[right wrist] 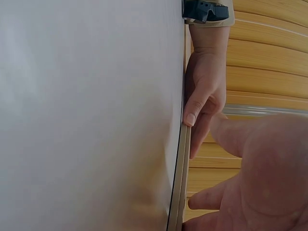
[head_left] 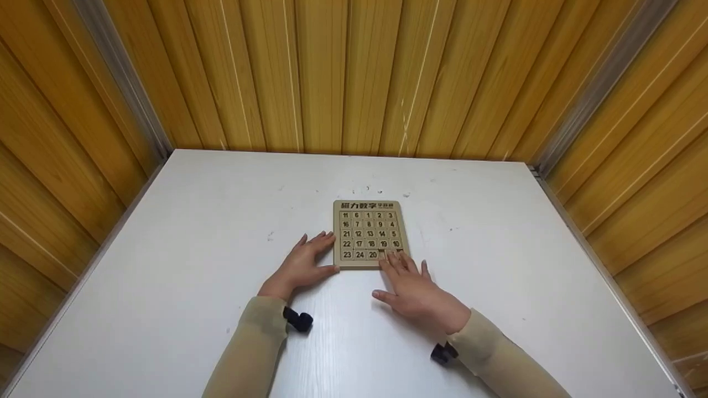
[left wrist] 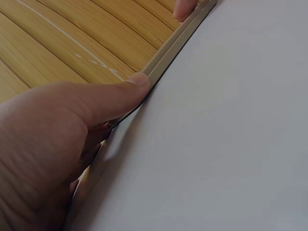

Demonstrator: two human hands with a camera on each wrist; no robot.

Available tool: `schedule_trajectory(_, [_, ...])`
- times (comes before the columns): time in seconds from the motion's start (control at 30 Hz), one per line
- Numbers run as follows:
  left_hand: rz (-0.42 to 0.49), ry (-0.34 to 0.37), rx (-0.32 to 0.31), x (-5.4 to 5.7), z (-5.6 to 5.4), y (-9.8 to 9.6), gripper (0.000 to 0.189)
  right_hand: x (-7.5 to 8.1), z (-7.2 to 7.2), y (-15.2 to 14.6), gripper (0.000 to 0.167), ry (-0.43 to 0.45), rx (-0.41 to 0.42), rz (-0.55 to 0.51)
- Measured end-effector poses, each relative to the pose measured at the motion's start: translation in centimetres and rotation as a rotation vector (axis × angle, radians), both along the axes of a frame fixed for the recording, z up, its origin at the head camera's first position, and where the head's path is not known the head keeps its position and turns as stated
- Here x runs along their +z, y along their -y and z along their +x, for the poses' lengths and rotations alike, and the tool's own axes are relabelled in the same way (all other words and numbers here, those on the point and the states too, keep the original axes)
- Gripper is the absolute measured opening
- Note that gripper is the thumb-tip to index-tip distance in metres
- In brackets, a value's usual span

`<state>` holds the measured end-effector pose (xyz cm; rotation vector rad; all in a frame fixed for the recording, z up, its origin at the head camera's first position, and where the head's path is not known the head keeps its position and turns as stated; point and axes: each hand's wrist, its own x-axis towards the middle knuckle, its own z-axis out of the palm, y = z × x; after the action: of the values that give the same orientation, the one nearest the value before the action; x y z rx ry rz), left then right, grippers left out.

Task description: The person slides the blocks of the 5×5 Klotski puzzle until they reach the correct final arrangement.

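A beige number sliding puzzle [head_left: 358,265] lies flat on the white table, its printed heading on the far side. Rows of numbered tiles fill its frame, with 23, 24 and 20 in the nearest row. My left hand [head_left: 301,265] lies along the puzzle's left side, fingertips at that edge and the thumb at the near left corner. In the left wrist view its thumb [left wrist: 113,101] presses on the frame's edge. My right hand [head_left: 417,293] reaches over the near right corner, extended fingertips on the tiles there, which they partly hide. Its thumb stands apart from the puzzle.
The white table [head_left: 193,232] carries small dark marks beyond the puzzle. Wood-patterned panels [head_left: 321,77] rise behind it and on both sides. Each sleeved wrist wears a small black camera, such as the left wrist camera [head_left: 298,319].
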<state>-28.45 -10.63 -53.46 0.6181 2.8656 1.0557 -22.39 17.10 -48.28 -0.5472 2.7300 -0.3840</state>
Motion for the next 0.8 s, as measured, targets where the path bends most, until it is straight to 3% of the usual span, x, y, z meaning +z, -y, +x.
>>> schedule_trajectory(0.5, [-0.014,0.017,0.000,0.0,-0.2,0.1,0.079,-0.1,-0.1,-1.0,0.085,0.000,-0.035,-0.008])
schedule_trajectory(0.8, [-0.010,0.035,0.025,0.1,-0.1,-0.2,0.080,0.2,0.0,0.7,0.084,0.007,-0.005,-0.015])
